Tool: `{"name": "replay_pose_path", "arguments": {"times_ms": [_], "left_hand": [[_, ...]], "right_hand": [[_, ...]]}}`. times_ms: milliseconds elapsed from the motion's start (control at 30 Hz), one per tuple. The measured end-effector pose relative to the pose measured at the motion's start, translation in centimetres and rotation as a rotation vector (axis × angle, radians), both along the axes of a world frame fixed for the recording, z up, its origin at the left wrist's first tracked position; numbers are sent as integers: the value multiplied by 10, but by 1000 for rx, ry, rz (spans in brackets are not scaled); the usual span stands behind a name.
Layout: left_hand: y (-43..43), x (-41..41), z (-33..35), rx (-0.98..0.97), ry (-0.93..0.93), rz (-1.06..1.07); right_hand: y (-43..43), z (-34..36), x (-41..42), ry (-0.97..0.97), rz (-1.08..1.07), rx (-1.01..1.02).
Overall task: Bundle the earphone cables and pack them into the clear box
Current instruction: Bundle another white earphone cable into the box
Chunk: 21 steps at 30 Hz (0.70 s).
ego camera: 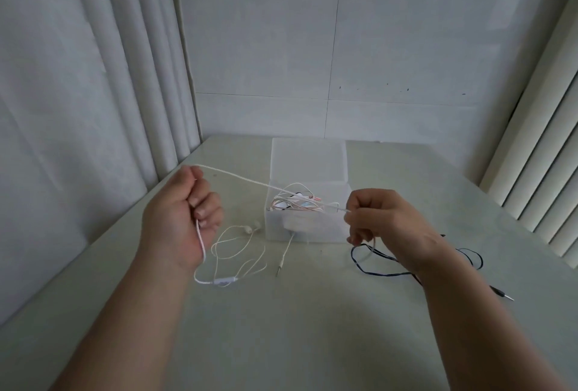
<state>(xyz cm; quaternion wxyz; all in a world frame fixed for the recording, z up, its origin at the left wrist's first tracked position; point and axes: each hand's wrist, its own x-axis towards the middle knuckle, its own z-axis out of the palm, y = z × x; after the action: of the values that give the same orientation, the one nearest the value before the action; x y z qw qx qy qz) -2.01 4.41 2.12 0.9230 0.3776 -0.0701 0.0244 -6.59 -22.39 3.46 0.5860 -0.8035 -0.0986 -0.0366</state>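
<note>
Pale curtains (78, 77) are hanging at both sides of the frame, and a light table (312, 328) is filling the lower half. At the centre the clear box (328, 231) is standing open, with some bundled cables (294, 199) lying inside. A jack plug (278, 270) on a thin white lead is lying on the table just in front of it.

The left hand (181, 212), at centre left, is closing as a fist around the white earphone cable (244, 178). The right hand (384, 221), at centre right, is pinching its other end between thumb and fingertip, so the cable is stretching tight between them, just above the box. The rest of it is dropping from the fist into loops on the table, with the remote (223, 281) and the earbuds (251, 228).

A black cable (375, 268) is lying at the right, under the right wrist.

I am judging that the winding is only beginning. The tight line is passing close over the packed cables and could hook them out. The loose loops could be knotting if they are drawn up quickly.
</note>
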Motion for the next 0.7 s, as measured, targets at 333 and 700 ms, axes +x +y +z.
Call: {"name": "replay_pose_path", "arguments": {"times_ms": [333, 700], "left_hand": [[-23, -10, 5, 130, -36, -42], [-38, -19, -7, 858, -214, 189]], "right_hand": [[24, -12, 8, 246, -139, 296], [42, -26, 12, 386, -147, 463]]}}
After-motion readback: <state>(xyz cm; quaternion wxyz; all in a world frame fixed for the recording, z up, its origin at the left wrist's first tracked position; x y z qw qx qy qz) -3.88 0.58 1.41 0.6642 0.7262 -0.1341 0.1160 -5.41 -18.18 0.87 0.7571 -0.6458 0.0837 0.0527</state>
